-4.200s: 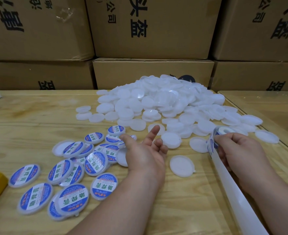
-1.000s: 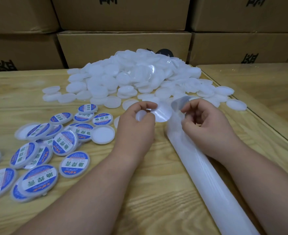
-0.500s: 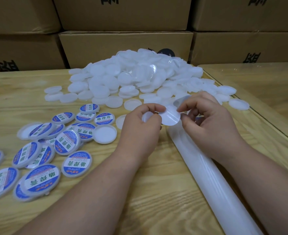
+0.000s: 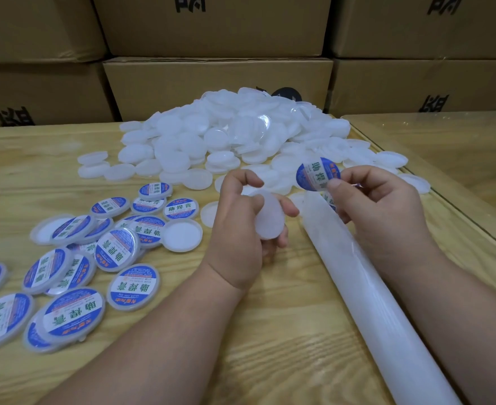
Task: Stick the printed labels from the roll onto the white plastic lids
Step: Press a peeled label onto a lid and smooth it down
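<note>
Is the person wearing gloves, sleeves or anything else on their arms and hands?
No. The left hand and right hand are both bare, with no gloves, rings or watch showing, and both forearms are uncovered to the picture's edge. The fingernails look short and unpainted.

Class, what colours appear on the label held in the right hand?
Blue rim, white band, green characters, a little red on the label; head view shows it best.

A packing or storage room: stacked printed cartons (image 4: 217,83) wall in the table (image 4: 270,346), with bulk lids (image 4: 226,141) heaped before them.
</note>
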Action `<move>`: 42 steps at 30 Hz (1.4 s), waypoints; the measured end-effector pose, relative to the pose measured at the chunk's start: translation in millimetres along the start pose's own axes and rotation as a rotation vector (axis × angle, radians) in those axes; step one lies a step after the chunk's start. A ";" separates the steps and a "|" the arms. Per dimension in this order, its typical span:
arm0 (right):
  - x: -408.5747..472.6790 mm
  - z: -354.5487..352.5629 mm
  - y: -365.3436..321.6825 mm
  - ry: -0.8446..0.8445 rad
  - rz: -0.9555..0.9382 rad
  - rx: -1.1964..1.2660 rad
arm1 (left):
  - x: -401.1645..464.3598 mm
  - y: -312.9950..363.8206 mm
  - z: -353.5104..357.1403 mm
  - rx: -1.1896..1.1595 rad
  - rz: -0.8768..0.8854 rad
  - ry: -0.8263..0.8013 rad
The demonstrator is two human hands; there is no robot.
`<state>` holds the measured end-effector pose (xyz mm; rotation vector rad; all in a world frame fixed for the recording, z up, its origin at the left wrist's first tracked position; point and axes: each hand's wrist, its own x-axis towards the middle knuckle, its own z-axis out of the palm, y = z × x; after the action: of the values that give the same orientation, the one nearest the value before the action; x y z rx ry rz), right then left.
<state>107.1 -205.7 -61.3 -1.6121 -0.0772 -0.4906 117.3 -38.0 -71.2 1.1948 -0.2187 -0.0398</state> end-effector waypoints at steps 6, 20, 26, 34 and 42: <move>1.9 0.0 2.2 0.027 -0.003 0.028 | 1.3 -4.8 0.4 0.265 -0.002 0.067; 1.5 2.5 1.9 -0.044 0.104 0.073 | 9.5 -3.5 -6.3 -0.125 -0.077 0.012; 2.1 -0.1 3.3 -0.042 0.100 0.053 | 10.0 -2.4 -5.4 -0.009 -0.039 -0.047; -4.4 4.0 -1.5 -0.221 0.047 -0.146 | 10.7 -4.1 -5.5 -0.075 -0.071 -0.162; -4.8 5.4 0.5 -0.218 0.063 -0.251 | 11.2 -7.4 -4.6 0.011 -0.082 -0.238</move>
<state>104.4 -199.4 -63.6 -1.9046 -0.1317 -0.2821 129.8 -38.1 -77.9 1.2086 -0.3794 -0.2536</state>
